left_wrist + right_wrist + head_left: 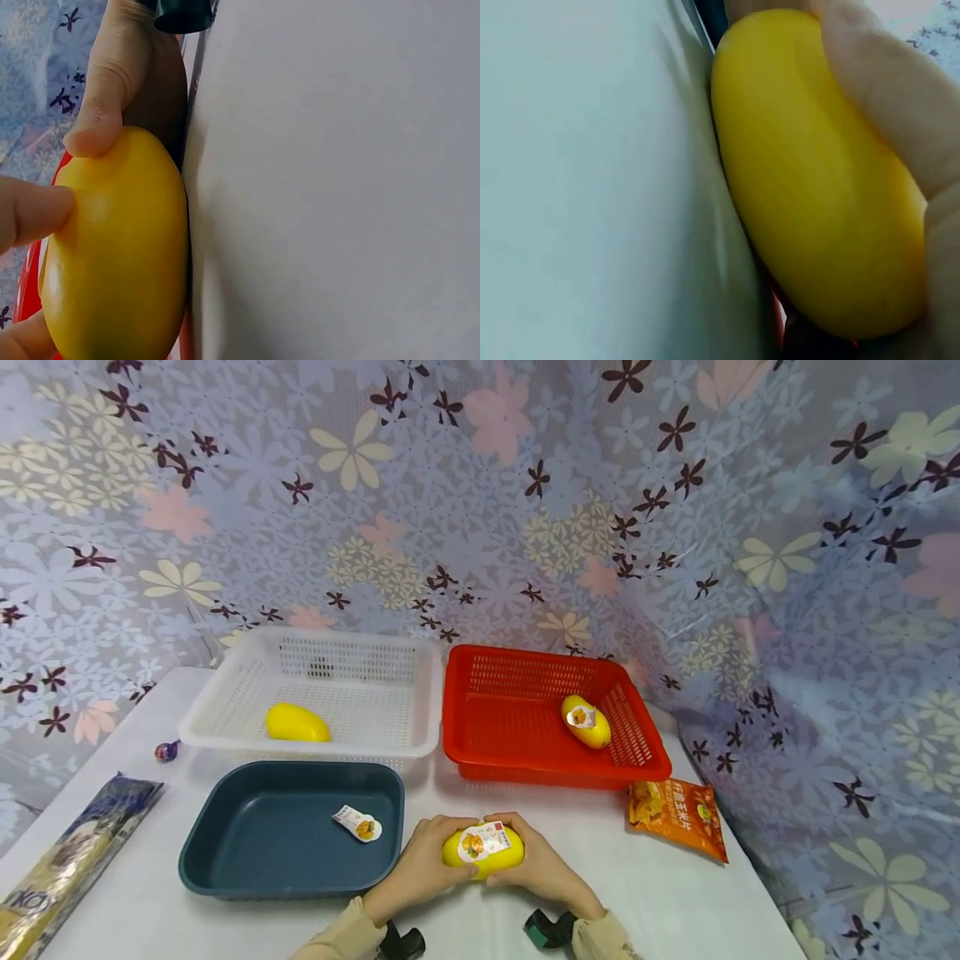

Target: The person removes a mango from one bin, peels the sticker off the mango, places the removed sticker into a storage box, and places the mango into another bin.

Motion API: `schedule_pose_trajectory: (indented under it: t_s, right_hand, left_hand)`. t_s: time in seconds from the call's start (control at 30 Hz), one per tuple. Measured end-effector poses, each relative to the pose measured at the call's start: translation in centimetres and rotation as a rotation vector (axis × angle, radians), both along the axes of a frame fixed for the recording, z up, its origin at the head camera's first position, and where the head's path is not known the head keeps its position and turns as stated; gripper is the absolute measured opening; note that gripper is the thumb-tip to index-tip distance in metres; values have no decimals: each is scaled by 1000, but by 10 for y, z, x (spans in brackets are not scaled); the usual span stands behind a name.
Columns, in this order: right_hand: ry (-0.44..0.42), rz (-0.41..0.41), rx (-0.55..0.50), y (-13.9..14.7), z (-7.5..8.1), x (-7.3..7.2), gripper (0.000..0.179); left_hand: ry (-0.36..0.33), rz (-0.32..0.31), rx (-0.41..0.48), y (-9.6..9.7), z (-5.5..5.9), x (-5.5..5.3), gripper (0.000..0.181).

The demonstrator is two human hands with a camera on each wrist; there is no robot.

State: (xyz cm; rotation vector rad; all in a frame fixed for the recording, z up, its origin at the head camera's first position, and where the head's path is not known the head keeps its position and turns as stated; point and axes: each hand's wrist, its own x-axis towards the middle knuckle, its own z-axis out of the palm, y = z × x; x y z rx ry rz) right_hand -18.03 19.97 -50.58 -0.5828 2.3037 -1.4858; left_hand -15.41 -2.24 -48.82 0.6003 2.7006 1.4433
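Note:
A smooth yellow oval fruit [506,860] with a white label picturing food on its top lies on the white table in front of me. My left hand [424,862] grips its left end and my right hand [543,863] grips its right end, both with curved fingers and thumbs. In the left wrist view, the thumb presses the bare yellow side of the fruit [120,247], low against the tabletop. The right wrist view shows the same fruit [810,172] with the right thumb along it; the other right fingers are mostly hidden.
A dark blue tray [262,887] with a loose label [358,823] stands left of the hands. Behind are a white basket [375,747] and a red basket [540,774], each holding a yellow fruit. An orange snack bag [678,814], lollipop [167,751] and long packet [71,860] lie at the sides.

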Motion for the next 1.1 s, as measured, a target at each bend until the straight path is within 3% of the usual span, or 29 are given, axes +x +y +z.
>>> schedule_pose_trajectory:
  t_s: [0.23, 0.43, 0.53, 0.83, 0.97, 1.1]
  right_hand:
    - [12, -28, 18, -4, 0, 1, 72]
    - [4, -38, 42, -6, 1, 2, 73]
    - [19, -33, 57, -7, 2, 1, 72]
    - [58, -18, 83, -7, 6, 0, 71]
    - [55, -14, 90, -5, 7, 2, 70]
    - [67, -3, 113, -4, 6, 3, 69]
  left_hand:
    - [-37, 63, 31, 3, 5, 1, 39]
    - [-35, 221, 64, 7, 7, 0, 12]
    - [-33, 265, 72, 8, 8, -2, 6]
    - [17, 280, 127, 12, 6, -2, 5]
    - [71, 229, 151, 16, 9, 3, 4]
    - [81, 187, 160, 18, 14, 9, 7]
